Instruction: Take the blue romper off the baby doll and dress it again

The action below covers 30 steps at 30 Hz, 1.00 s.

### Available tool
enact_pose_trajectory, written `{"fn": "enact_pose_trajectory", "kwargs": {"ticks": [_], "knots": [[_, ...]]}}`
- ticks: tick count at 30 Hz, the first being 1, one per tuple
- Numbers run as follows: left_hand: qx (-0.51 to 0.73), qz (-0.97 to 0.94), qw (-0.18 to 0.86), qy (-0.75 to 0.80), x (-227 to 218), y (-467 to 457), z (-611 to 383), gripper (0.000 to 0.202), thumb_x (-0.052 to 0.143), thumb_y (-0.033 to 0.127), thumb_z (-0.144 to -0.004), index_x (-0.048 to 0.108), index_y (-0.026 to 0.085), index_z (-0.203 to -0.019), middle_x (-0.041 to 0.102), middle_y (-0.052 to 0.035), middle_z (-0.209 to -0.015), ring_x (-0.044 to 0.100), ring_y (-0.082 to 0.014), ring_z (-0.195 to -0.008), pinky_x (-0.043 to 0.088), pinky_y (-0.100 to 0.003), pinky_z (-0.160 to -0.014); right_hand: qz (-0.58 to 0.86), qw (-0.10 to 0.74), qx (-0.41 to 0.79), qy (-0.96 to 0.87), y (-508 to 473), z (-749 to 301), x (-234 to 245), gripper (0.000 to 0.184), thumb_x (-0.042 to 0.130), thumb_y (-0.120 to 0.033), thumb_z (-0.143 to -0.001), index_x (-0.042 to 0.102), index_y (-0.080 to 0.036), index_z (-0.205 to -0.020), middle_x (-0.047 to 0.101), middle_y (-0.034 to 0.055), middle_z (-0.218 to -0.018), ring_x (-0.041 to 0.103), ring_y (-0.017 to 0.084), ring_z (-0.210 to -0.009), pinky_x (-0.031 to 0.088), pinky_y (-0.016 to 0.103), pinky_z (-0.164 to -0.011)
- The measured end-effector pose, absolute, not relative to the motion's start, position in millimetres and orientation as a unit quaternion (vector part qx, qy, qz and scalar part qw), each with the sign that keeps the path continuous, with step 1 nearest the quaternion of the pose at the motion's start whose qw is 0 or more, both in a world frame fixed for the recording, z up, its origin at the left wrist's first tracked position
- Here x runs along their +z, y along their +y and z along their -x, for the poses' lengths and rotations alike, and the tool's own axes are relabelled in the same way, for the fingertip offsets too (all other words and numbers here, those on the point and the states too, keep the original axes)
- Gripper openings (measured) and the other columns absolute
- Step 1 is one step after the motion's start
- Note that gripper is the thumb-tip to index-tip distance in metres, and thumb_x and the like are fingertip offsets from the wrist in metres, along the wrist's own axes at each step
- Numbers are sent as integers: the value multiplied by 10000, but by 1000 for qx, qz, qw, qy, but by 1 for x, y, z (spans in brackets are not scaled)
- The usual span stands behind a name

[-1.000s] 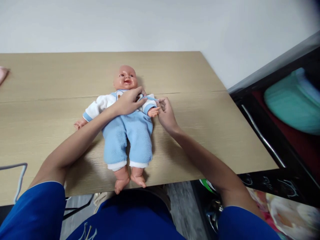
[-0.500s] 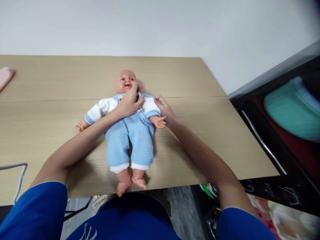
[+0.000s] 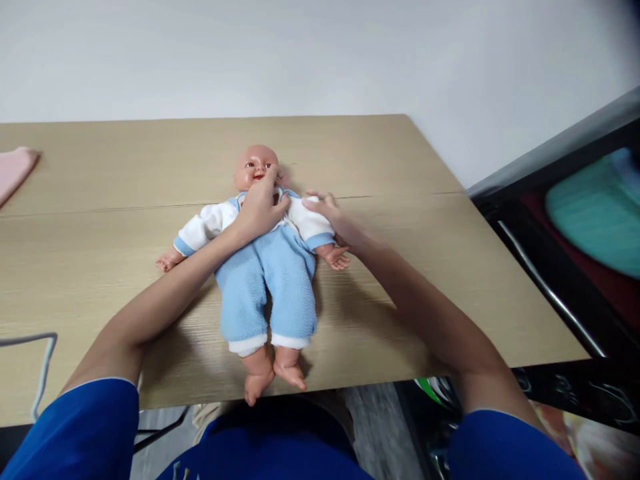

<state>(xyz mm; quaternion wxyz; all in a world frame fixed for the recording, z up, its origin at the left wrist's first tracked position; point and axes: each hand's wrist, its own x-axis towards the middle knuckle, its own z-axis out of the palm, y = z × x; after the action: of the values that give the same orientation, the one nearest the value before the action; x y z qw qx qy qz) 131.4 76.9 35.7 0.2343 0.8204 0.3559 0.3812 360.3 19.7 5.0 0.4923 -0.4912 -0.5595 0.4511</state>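
A baby doll [image 3: 270, 280] in a light blue fleece romper with white sleeves lies on its back on a wooden table [image 3: 100, 253], head pointing away from me, feet at the near edge. My left hand [image 3: 260, 210] rests on the doll's chest, fingers curled and pinching the clothing near the collar under its chin. My right hand [image 3: 330, 217] touches the doll's shoulder and white sleeve on the right side, fingers partly bent on the fabric. The doll's bare arm sticks out just below that hand.
A pink cloth [image 3: 15, 173] lies at the table's far left. A grey wire hanger [image 3: 40, 363] pokes over the near left edge. A dark cabinet [image 3: 550, 240] holding a teal item [image 3: 595, 227] stands to the right. A white wall is behind the table.
My right hand left the doll's wrist and moved up to its shoulder. My left hand slid from the chest toward the collar. The view shifted slightly, so the doll sits lower.
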Motion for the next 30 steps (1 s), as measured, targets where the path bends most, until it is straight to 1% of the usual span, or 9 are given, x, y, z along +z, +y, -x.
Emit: {"fn": "enact_pose_trajectory", "kwargs": {"ticks": [3, 5, 9, 14, 19, 21, 24, 28, 30], "knots": [[376, -820, 223, 369, 38, 75, -134, 176, 725, 275, -1051, 599, 249, -1171, 739, -69, -996, 710, -253, -798, 600, -469, -883, 496, 416, 458, -609, -21, -388, 18, 949, 1079, -494, -772, 622, -327, -1587, 850, 66, -1250, 823, 312, -999, 729, 472, -843], [376, -821, 217, 370, 38, 75, -135, 150, 715, 257, -1045, 603, 245, -1144, 762, -87, -1031, 728, -273, -840, 606, -489, -914, 510, 370, 400, -666, -45, -405, 31, 848, 1029, -450, -842, 670, -340, -1603, 870, 58, -1233, 820, 317, -955, 710, 472, -844], [386, -824, 205, 360, 36, 76, -136, 155, 671, 215, -1011, 624, 241, -1156, 776, -112, -1111, 738, -280, -943, 592, -455, -928, 559, 305, 268, -723, -65, -436, 49, 617, 952, -385, -874, 826, -377, -1479, 902, 20, -1215, 830, 324, -985, 684, 454, -878], [381, -827, 216, 353, 37, 74, -136, 113, 670, 276, -1028, 627, 242, -1127, 758, -87, -1057, 683, -240, -852, 563, -405, -849, 574, 348, 268, -691, -54, -457, 41, 542, 910, -443, -903, 847, -317, -1427, 898, 53, -1245, 832, 296, -992, 693, 437, -875], [374, -831, 228, 343, 37, 70, -135, 240, 732, 423, -1073, 640, 243, -1202, 727, -67, -995, 671, -247, -828, 568, -428, -873, 571, 408, 229, -675, -42, -460, 15, 536, 922, -548, -904, 819, -278, -1355, 867, 95, -1353, 819, 306, -1099, 691, 473, -986], [363, -840, 226, 333, 37, 69, -135, 292, 698, 516, -1114, 642, 243, -1201, 730, -87, -1029, 688, -274, -889, 577, -459, -922, 572, 400, 200, -687, -38, -460, 4, 518, 908, -573, -915, 821, -271, -1326, 859, 113, -1346, 806, 327, -1128, 679, 488, -986], [359, -857, 186, 318, 44, 64, -133, 412, 601, 647, -1155, 666, 241, -1168, 749, -147, -1149, 690, -353, -1114, 555, -548, -1087, 583, 370, 139, -709, -36, -458, -7, 475, 844, -588, -967, 826, -259, -1310, 847, 145, -1335, 777, 373, -1188, 635, 569, -1075], [383, -855, 140, 319, 61, 48, -122, 507, 521, 722, -1170, 709, 251, -1193, 742, -177, -1290, 627, -415, -1345, 434, -657, -1278, 624, 363, 21, -691, -43, -442, -5, 539, 768, -602, -1024, 782, -257, -1437, 775, 189, -1486, 670, 472, -1413, 440, 760, -1292], [394, -846, 134, 332, 67, 34, -109, 532, 500, 751, -1172, 709, 265, -1222, 736, -160, -1296, 632, -406, -1367, 435, -651, -1285, 600, 392, -1, -697, -51, -425, 4, 565, 771, -579, -1032, 741, -274, -1507, 714, 184, -1603, 600, 489, -1524, 365, 773, -1351]]}}
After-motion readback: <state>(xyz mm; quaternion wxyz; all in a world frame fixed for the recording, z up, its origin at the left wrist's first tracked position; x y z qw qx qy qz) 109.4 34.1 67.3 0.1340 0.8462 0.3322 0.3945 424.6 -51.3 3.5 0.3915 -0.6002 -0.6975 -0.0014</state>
